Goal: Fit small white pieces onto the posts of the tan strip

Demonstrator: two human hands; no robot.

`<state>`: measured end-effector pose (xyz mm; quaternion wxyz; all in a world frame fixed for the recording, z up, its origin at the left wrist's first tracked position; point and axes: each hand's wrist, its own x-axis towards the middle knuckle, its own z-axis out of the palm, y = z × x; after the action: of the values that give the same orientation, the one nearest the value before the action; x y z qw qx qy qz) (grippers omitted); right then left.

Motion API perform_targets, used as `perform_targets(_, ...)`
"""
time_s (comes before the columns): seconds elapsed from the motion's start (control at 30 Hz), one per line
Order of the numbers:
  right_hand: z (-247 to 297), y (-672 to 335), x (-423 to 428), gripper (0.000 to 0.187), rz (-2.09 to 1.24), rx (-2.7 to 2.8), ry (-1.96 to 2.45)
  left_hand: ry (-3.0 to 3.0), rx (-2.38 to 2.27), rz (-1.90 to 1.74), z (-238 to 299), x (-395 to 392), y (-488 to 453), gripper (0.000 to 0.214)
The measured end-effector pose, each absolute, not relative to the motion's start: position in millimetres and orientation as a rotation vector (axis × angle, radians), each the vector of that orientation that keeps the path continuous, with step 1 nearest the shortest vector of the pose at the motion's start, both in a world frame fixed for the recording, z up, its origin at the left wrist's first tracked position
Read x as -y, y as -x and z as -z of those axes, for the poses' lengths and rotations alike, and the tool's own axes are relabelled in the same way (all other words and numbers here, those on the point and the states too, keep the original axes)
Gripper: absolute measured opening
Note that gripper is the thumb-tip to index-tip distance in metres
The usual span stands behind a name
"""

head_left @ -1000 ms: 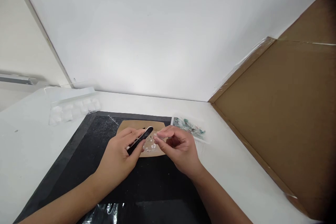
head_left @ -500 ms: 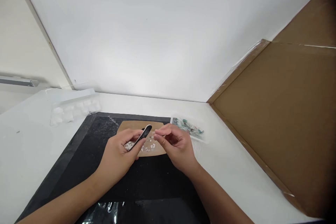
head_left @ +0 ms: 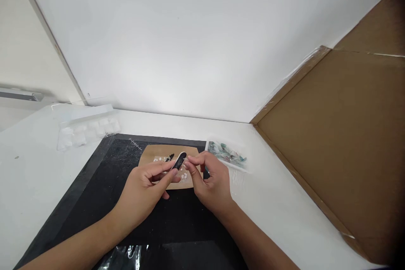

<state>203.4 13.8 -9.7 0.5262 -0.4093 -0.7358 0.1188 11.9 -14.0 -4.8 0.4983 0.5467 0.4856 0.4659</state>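
My left hand (head_left: pixel 142 190) is closed around a flat black strip with a rounded end and a white edge (head_left: pixel 179 161), pinched between thumb and fingers and tilted up to the right. My right hand (head_left: pixel 212 181) has its thumb and forefinger pressed together just right of the strip's upper end. Whatever sits between those fingertips is too small to make out. Beneath both hands lies a tan board or tray (head_left: pixel 148 152). Small white pieces (head_left: pixel 184 176) are scattered on it, along with a small black item (head_left: pixel 170 157), partly hidden by my left hand.
A white-rimmed box (head_left: pixel 227 155) of greenish and clear pieces stands behind my right hand. Clear packaging with white contents (head_left: pixel 90 130) lies at the back left. A black mat (head_left: pixel 95 194) covers the table's middle. Cardboard (head_left: pixel 332 135) walls the right side.
My left fingers have shifted along the strip, which now stands slightly further right and steeper. More white pieces and the black item show on the board. My right hand keeps its pinch.
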Motion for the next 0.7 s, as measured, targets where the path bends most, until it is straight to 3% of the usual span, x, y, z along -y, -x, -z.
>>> perform_targets(0.43,14.8,-206.3,-13.1,0.005,-0.005,2.019,0.985,-1.647,-1.283,-1.19,3.8,18.9,-13.5,0.025)
perform_targets(0.7,15.2,-203.1,-9.7,0.001,-0.011,1.937,1.008,-1.6,-1.159,-1.093,0.6,17.9,-13.7,0.03)
